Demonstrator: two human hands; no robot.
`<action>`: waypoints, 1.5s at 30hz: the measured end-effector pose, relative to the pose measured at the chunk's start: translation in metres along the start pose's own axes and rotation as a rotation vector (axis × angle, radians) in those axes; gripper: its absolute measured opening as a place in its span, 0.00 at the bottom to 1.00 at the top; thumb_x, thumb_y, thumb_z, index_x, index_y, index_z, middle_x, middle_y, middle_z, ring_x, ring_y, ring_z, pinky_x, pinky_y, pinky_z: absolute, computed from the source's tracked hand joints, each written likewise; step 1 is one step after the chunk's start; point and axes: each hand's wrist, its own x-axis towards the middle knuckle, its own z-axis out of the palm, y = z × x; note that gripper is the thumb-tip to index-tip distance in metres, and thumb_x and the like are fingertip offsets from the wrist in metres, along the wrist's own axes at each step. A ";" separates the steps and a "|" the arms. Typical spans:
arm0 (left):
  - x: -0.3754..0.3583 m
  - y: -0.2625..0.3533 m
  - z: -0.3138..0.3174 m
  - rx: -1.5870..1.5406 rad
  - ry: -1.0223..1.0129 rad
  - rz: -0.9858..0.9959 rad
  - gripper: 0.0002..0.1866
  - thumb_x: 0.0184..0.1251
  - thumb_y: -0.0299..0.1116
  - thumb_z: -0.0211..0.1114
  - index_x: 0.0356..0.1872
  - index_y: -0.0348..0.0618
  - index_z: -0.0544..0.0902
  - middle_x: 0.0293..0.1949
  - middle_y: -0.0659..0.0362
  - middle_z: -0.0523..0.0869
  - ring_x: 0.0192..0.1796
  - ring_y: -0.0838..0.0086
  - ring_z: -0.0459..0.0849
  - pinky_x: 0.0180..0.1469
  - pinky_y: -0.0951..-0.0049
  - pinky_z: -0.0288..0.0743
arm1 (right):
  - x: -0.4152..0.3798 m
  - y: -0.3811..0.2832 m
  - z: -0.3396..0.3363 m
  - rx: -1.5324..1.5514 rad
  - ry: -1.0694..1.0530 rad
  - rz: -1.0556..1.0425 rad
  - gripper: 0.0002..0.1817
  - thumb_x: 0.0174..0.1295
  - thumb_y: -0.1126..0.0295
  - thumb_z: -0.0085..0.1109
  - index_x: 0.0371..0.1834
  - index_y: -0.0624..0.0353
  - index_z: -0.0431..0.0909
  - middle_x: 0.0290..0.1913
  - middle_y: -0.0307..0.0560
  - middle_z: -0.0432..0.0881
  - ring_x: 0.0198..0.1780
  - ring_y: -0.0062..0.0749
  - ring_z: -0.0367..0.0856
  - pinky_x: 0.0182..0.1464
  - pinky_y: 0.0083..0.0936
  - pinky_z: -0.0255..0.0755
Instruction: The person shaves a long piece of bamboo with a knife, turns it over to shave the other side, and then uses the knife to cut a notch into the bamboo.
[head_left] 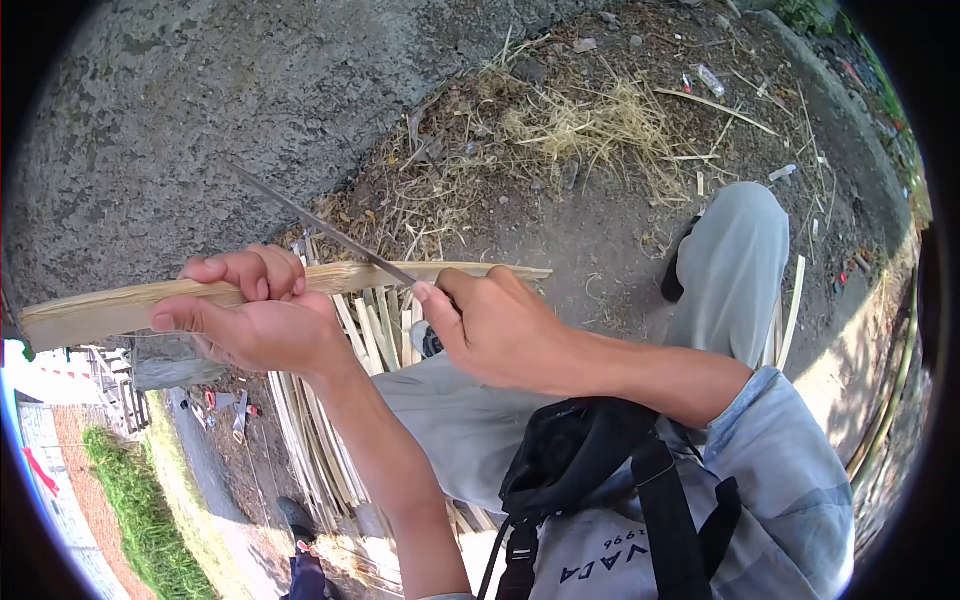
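A long, pale split bamboo strip (130,303) runs across the view in front of me, its wide end at the left. My left hand (265,318) grips it from below, with the fingers curled over its upper edge. In my right hand (495,322) is a knife with a long, narrow blade (312,220). The blade points up and left, crossing the strip between my hands and appearing to touch it. My right fist hides the knife's handle and lies over part of the strip's thin end.
Below my hands lies a pile of split strips (318,440). Curly shavings (590,122) cover the dirt beside a rough concrete surface (230,90). Tools (240,415) lie at the lower left. Another person's shoe (294,516) shows at the bottom; my bent knee (742,240) is at right.
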 end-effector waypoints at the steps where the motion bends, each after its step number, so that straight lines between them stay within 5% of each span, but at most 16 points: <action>1: -0.001 0.003 0.003 -0.008 0.000 0.004 0.33 0.63 0.72 0.47 0.29 0.47 0.70 0.12 0.66 0.58 0.13 0.84 0.51 0.15 0.82 0.41 | 0.001 0.017 0.004 -0.005 -0.006 0.069 0.26 0.72 0.59 0.42 0.23 0.70 0.75 0.16 0.67 0.74 0.22 0.67 0.75 0.29 0.51 0.69; 10: -0.019 0.010 0.015 -0.007 -0.101 -0.025 0.32 0.64 0.71 0.46 0.31 0.48 0.70 0.13 0.67 0.57 0.14 0.84 0.51 0.16 0.81 0.43 | -0.010 0.006 -0.011 0.008 0.052 0.088 0.25 0.72 0.60 0.41 0.25 0.70 0.75 0.18 0.68 0.73 0.24 0.68 0.73 0.32 0.52 0.66; 13: -0.019 0.012 0.012 -0.009 -0.088 -0.015 0.33 0.64 0.72 0.45 0.30 0.48 0.70 0.13 0.68 0.57 0.14 0.84 0.52 0.16 0.81 0.43 | -0.005 0.096 0.011 -0.106 0.047 0.143 0.25 0.72 0.60 0.41 0.26 0.71 0.76 0.18 0.68 0.73 0.25 0.68 0.74 0.33 0.51 0.67; 19: -0.027 0.010 0.032 -0.034 -0.067 -0.009 0.32 0.62 0.70 0.51 0.31 0.45 0.71 0.14 0.67 0.59 0.14 0.84 0.52 0.16 0.82 0.43 | -0.007 0.026 -0.027 0.008 0.012 0.130 0.25 0.72 0.60 0.40 0.26 0.71 0.76 0.21 0.71 0.74 0.27 0.69 0.76 0.35 0.53 0.68; 22: -0.023 0.009 0.035 -0.005 -0.054 0.017 0.33 0.61 0.71 0.52 0.31 0.44 0.71 0.14 0.66 0.59 0.14 0.84 0.53 0.16 0.82 0.44 | 0.001 0.101 0.000 -0.108 0.019 0.200 0.27 0.71 0.58 0.39 0.30 0.72 0.80 0.26 0.73 0.78 0.34 0.70 0.80 0.43 0.55 0.72; 26: -0.025 0.006 0.031 -0.007 -0.107 0.046 0.34 0.61 0.72 0.50 0.31 0.45 0.71 0.14 0.67 0.59 0.14 0.84 0.54 0.16 0.81 0.44 | 0.002 0.132 -0.013 -0.128 -0.047 0.217 0.28 0.72 0.57 0.39 0.28 0.72 0.79 0.22 0.72 0.77 0.30 0.68 0.80 0.40 0.55 0.71; 31: -0.029 0.005 0.038 0.015 -0.094 0.013 0.33 0.63 0.70 0.49 0.30 0.45 0.71 0.14 0.66 0.60 0.15 0.83 0.55 0.17 0.82 0.44 | 0.000 0.085 -0.015 0.118 0.013 0.222 0.27 0.72 0.57 0.41 0.23 0.70 0.75 0.16 0.65 0.73 0.21 0.58 0.74 0.31 0.49 0.66; 41: -0.024 0.009 0.036 0.042 -0.049 0.017 0.33 0.62 0.70 0.51 0.31 0.43 0.70 0.14 0.65 0.61 0.15 0.84 0.55 0.16 0.83 0.47 | 0.006 0.047 -0.021 0.084 0.025 0.002 0.25 0.72 0.57 0.42 0.26 0.69 0.76 0.17 0.66 0.74 0.23 0.66 0.74 0.31 0.52 0.67; 45: -0.028 0.009 0.043 0.052 -0.093 0.032 0.35 0.62 0.71 0.50 0.33 0.42 0.71 0.15 0.65 0.62 0.15 0.84 0.56 0.17 0.83 0.47 | -0.001 0.086 -0.001 -0.043 0.168 0.030 0.25 0.72 0.59 0.42 0.25 0.69 0.76 0.17 0.66 0.74 0.24 0.67 0.75 0.32 0.52 0.69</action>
